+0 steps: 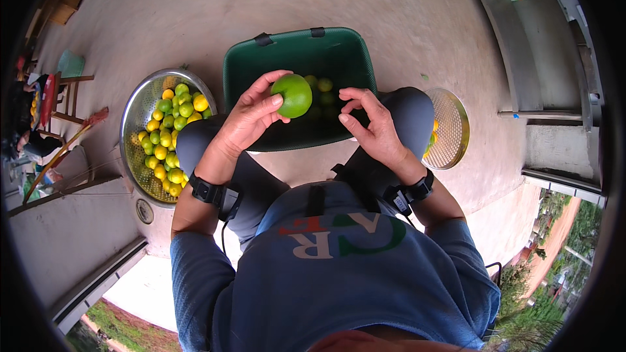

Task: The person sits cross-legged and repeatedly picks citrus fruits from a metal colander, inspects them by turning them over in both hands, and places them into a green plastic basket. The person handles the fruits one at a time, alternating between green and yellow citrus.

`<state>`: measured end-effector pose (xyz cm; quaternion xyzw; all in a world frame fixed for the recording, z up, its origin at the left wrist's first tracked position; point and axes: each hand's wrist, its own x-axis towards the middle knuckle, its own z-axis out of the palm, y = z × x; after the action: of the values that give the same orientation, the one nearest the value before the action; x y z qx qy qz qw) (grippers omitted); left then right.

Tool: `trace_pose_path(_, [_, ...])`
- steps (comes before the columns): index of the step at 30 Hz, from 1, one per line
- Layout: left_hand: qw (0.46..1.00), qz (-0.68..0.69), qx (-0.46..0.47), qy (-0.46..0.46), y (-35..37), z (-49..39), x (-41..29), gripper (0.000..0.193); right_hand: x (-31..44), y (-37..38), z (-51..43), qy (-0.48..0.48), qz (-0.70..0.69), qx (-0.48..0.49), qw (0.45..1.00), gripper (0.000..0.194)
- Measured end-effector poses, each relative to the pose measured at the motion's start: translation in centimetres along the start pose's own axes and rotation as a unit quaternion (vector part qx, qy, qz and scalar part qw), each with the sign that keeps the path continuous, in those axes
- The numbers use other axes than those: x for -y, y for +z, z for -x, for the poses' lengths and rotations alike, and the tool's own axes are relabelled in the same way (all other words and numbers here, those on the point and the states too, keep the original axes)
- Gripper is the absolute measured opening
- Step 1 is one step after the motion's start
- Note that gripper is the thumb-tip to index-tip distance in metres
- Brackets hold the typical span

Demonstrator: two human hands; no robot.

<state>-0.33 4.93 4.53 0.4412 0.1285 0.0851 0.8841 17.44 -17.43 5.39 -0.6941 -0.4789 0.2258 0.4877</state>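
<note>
A green citrus fruit is held up between the thumb and fingers of my left hand. Beneath it stands a deep green plastic basket, its rim wrapped in black tape at two spots. Several fruits lie in shadow inside; the bottom is too dark to make out. My right hand hovers above the basket's near right side, fingers bent and apart, touching nothing. To my left sits a large metal colander, heaped with green and yellow citrus fruits. My left knee hides part of it.
On my right, a smaller perforated metal basket holds a few yellow and green fruits, partly behind my knee. A wooden stool and a broom are at far left. A low ledge runs along the right.
</note>
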Motion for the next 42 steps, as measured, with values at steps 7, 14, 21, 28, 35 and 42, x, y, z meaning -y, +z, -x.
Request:
trace_pose_path(7, [0.999, -0.048, -0.018, 0.017, -0.2, 2.7, 0.0, 0.069, 3.4, 5.7, -3.3, -0.023, -0.080, 0.073, 0.994, 0.072])
trace_pose_path(14, [0.997, -0.062, -0.005, 0.050, -0.8, 3.4, -0.5, 0.074, 3.3, 6.8, -4.0, 0.009, -0.143, 0.063, 0.988, 0.073])
trace_pose_path(21, [0.992, -0.050, -0.007, 0.120, -0.8, 3.4, -0.4, 0.074, 4.2, 6.6, -4.3, -0.002, -0.124, 0.094, 0.988, 0.074])
trace_pose_path(28, [0.989, -0.048, -0.021, 0.136, -0.8, 3.2, 0.1, 0.073, 5.1, 6.7, -4.6, -0.075, -0.044, 0.057, 0.995, 0.081])
trace_pose_path(35, [0.991, -0.042, -0.027, 0.124, -0.8, 2.9, 0.4, 0.072, 4.9, 6.9, -4.9, -0.110, -0.007, 0.031, 0.993, 0.082])
trace_pose_path(42, [0.990, -0.037, 0.003, 0.138, -0.7, 3.0, 0.4, 0.075, 4.0, 6.7, -4.5, -0.042, -0.077, 0.052, 0.995, 0.080])
